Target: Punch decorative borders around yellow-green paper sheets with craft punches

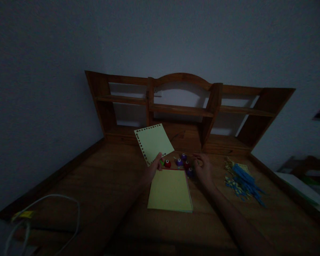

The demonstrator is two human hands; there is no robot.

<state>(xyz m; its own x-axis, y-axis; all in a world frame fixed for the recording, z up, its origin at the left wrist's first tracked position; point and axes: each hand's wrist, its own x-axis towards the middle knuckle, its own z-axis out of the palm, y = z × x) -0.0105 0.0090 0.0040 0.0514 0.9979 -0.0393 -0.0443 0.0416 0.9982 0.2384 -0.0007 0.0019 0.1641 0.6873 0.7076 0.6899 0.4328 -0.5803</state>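
My left hand [156,165] is closed on the lower edge of a pale yellow-green sheet of paper [155,142], which is tilted up. Small dark punched shapes run along the sheet's edges. A bit of bright green [162,162] shows beside my left fingers, and I cannot tell what it belongs to. Just right of it is a red craft punch [167,164]. Several more punches, among them a purple craft punch [179,162], stand beside my right hand [202,166]. Its fingers are curled in; what they hold, if anything, is too dark to see.
A stack of yellow paper [170,192] lies in front of me on the wooden desk [109,177]. To the right is a pile of blue and yellow paper strips [244,181]. A wooden shelf unit [181,111] runs along the back. A white cable [78,209] loops at lower left.
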